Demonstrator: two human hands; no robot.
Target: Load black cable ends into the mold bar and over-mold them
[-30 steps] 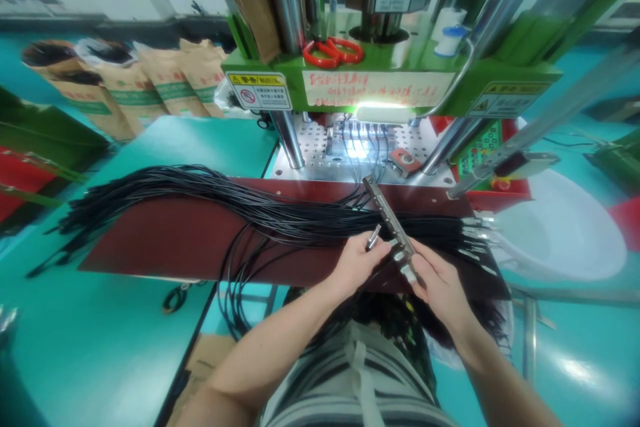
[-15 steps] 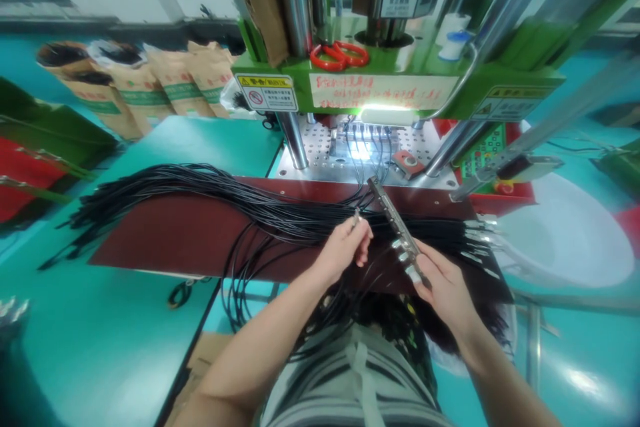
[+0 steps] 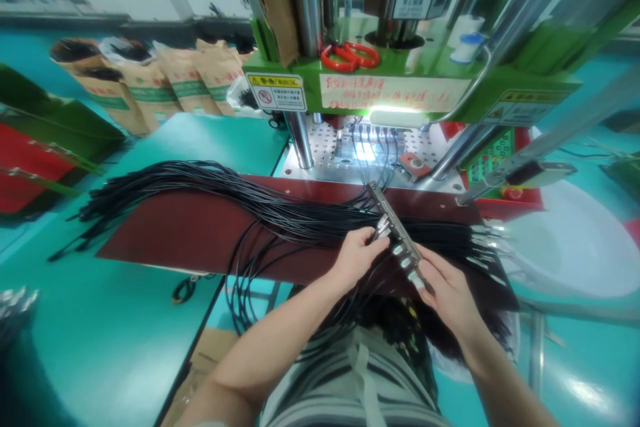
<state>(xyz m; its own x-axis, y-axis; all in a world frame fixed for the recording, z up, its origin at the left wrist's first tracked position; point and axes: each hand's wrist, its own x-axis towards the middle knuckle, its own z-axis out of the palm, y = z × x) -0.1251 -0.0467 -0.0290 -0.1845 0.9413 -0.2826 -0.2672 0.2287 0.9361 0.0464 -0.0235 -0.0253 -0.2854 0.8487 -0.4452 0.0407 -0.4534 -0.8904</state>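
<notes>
1. The right hand (image 3: 447,283) is curled around the near end of a slotted metal bar (image 3: 396,221), fingers and thumb pressed on it.
2. The left hand (image 3: 357,257), just left of the bar, pinches a small metal connector (image 3: 383,227) between thumb and fingers, beside the bar's middle; whether it is seated in a slot is unclear.
3. The bar slants between the hands, its far end pointing away from the body; more silvery connectors (image 3: 406,260) stick out along its left side, near the right hand.
4. Beyond the hands, a bundle of black cables (image 3: 260,207) lies across the red-brown counter (image 3: 160,233).
5. Farther on, cables run into a metal mould (image 3: 350,148) on the press's perforated plate (image 3: 323,147).
6. Above, red-handled scissors (image 3: 343,59) rest on the green crossbeam (image 3: 313,87).
</notes>
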